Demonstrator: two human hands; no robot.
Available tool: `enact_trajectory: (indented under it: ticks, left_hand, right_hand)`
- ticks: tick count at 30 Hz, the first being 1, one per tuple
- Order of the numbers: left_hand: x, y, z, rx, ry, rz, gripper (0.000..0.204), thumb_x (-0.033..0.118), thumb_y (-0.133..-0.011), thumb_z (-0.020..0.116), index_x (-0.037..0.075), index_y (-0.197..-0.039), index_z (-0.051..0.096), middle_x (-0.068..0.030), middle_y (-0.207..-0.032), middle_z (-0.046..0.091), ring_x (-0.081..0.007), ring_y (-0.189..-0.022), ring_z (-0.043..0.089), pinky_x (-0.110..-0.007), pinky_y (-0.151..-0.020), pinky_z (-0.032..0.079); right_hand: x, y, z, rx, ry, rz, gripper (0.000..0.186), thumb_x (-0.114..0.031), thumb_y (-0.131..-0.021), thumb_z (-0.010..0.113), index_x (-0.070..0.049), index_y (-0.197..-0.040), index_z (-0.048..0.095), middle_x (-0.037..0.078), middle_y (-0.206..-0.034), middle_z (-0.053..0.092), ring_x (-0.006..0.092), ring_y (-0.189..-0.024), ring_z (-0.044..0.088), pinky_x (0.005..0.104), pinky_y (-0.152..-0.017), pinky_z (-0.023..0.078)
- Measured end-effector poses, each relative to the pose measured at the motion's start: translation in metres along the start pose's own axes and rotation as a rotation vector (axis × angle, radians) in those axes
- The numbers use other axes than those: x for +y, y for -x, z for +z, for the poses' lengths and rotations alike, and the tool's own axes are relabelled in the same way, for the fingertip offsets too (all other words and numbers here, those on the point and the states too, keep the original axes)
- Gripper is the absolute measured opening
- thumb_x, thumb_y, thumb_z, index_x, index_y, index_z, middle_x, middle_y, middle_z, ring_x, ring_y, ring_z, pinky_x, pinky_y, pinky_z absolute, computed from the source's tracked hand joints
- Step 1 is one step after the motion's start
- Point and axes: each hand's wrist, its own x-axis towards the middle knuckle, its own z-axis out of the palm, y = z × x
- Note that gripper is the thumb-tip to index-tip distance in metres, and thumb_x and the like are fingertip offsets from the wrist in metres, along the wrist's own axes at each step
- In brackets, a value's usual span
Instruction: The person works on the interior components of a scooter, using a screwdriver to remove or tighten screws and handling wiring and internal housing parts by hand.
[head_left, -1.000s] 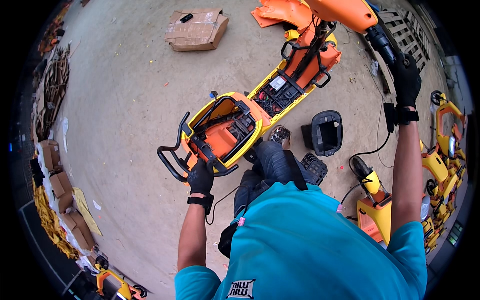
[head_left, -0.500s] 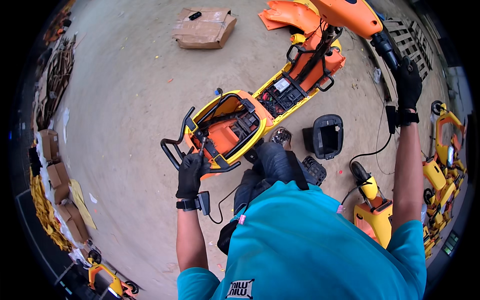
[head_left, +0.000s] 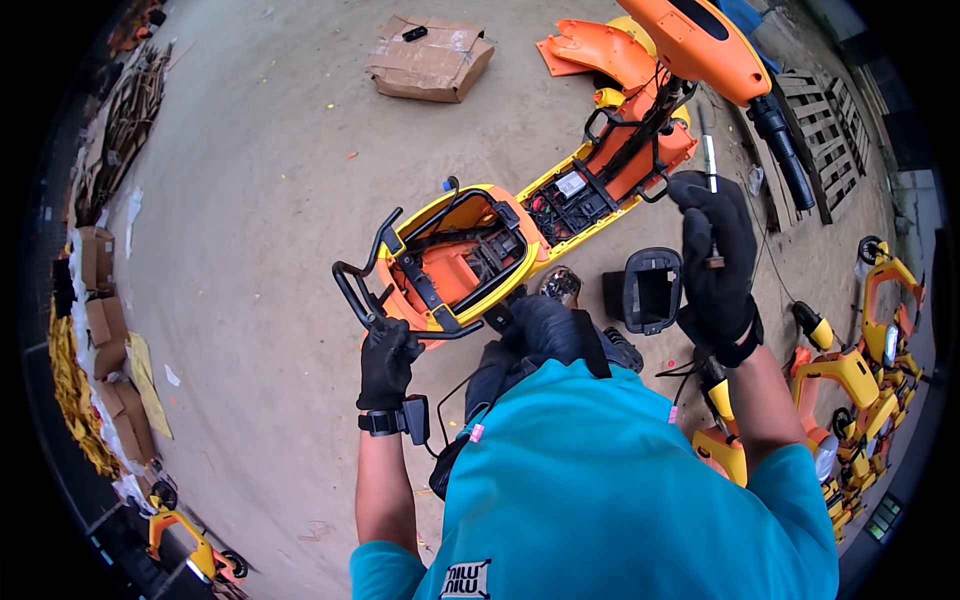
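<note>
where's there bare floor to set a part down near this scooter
Widest patch: concrete floor left of the dismantled scooter, reaching toward the cartons, small scraps aside. Another lies between the scooter and the cardboard box. Crowded: the right side, with the black bin and parked scooters.

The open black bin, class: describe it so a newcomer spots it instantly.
Find the central yellow-and-orange scooter. Down and right of its exposed electronics, between the shoe and the gloved right hand, is the black bin. Its wide, rimmed opening sets it apart from both.
</note>
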Motion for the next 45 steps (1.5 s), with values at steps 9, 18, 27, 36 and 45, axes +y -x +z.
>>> enact_trajectory:
  ticks: [9, 18, 27, 36, 45]
  left_hand:
    - [0.0, 0.03, 0.043, -0.184, -0.222, 0.02, 0.051, 0.044, -0.103, 0.038, 0.0, -0.124, 0.054, -0.0079, -0.108, 0.064, -0.0153, -0.092, 0.063, -0.029, -0.082, 0.051]
    - [-0.004, 0.056, 0.021, -0.111, -0.248, 0.083, 0.017, 0.001, -0.093, 0.049, 0.002, -0.11, 0.053, -0.0061, -0.105, 0.058, -0.0136, -0.095, 0.059, -0.025, -0.079, 0.051]
    - [-0.017, 0.073, -0.001, 0.335, 0.425, -0.17, 0.021, 0.024, -0.1, 0.048, 0.005, -0.106, 0.056, -0.0023, -0.079, 0.056, -0.0107, -0.058, 0.052, -0.021, -0.048, 0.043]
    - [-0.076, 0.139, -0.057, 0.775, 0.371, -0.285, 0.023, 0.034, -0.099, 0.05, 0.012, -0.103, 0.054, 0.0041, -0.068, 0.049, -0.0067, -0.044, 0.039, -0.023, -0.039, 0.032]
    - [-0.191, 0.253, -0.067, 1.063, 0.635, -0.318, 0.018, 0.029, -0.099, 0.05, 0.017, -0.086, 0.051, 0.005, -0.062, 0.046, -0.0079, -0.044, 0.039, -0.021, -0.039, 0.032]
  right_hand:
    - [-0.071, 0.055, 0.189, -0.676, -0.383, -0.378, 0.027, -0.015, -0.078, 0.062, -0.007, -0.104, 0.058, 0.015, -0.092, 0.057, 0.0319, -0.092, 0.058, 0.0419, -0.079, 0.049]
    - [-0.107, 0.061, 0.221, -0.912, -0.474, -0.55, 0.054, -0.013, -0.07, 0.072, -0.004, -0.119, 0.051, 0.018, -0.11, 0.058, 0.0328, -0.102, 0.059, 0.0412, -0.084, 0.05]
    - [-0.081, 0.047, 0.257, -1.039, -0.729, -0.413, 0.039, -0.009, -0.078, 0.066, -0.004, -0.114, 0.051, 0.014, -0.101, 0.058, 0.0315, -0.094, 0.06, 0.0397, -0.08, 0.049]
    - [0.018, 0.085, 0.386, -1.137, -0.174, -0.4, 0.025, -0.028, -0.084, 0.063, -0.008, -0.099, 0.06, 0.012, -0.086, 0.067, 0.0313, -0.083, 0.066, 0.0432, -0.069, 0.051]
    - [0.008, 0.122, 0.434, -1.076, -0.078, -0.644, 0.009, -0.015, -0.08, 0.059, -0.008, -0.084, 0.063, 0.011, -0.078, 0.065, 0.0284, -0.075, 0.067, 0.0399, -0.064, 0.052]
